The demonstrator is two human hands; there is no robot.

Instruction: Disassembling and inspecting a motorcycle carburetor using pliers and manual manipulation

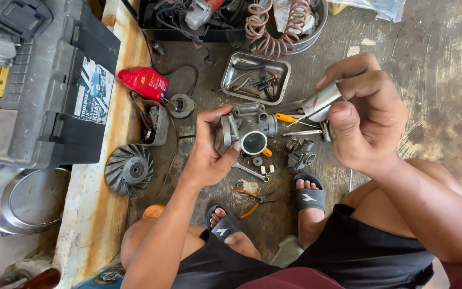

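Carburetor: grey metal, round bore open; left hand fingers clamp it; right hand pinches silver cylinder.

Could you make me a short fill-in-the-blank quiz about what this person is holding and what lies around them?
1. The left hand holds a metal carburetor with a round ____ facing the camera.
2. The right hand grips a silver ____.
3. The bottle on the floor is ____.
4. The pliers between the feet have ____ handles.

Missing words: opening; cylinder; red; orange

A red bottle lies near a finned metal wheel (orange-handled pliers sit farther right)
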